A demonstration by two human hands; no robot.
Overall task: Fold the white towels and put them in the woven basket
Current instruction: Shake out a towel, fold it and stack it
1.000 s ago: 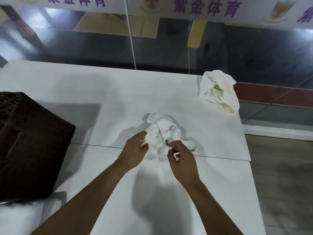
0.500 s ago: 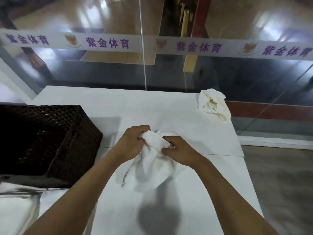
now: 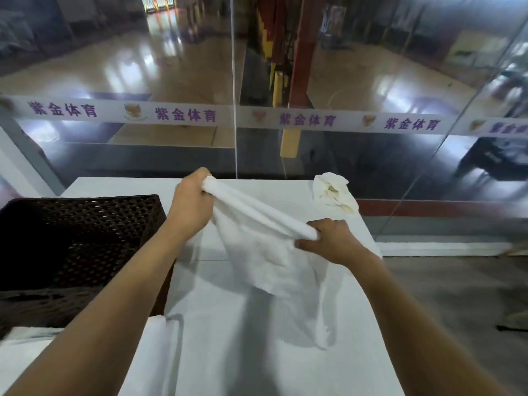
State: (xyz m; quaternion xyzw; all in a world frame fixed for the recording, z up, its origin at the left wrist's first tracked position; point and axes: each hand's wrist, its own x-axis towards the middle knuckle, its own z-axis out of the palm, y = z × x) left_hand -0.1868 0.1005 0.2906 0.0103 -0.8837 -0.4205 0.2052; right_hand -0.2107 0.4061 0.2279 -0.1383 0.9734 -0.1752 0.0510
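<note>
A white towel point(image 3: 263, 252) hangs in the air above the white table point(image 3: 243, 352), stretched along its top edge between my two hands. My left hand point(image 3: 190, 205) grips one end, raised and farther out. My right hand point(image 3: 333, 238) grips the other end, lower and to the right. The towel's lower part droops toward the tabletop. A second white towel point(image 3: 334, 191) lies crumpled at the table's far right corner. The dark woven basket point(image 3: 74, 241) stands at the left on the table, beside my left forearm.
A glass wall with a printed white band point(image 3: 257, 118) runs just behind the table's far edge. More white cloth point(image 3: 25, 338) lies at the near left below the basket. The table's right edge point(image 3: 380, 310) drops to a grey floor.
Both hands lifted the towel off the table and drew apart, stretching its top edge. The view tilted upward, and the basket came further into view.
</note>
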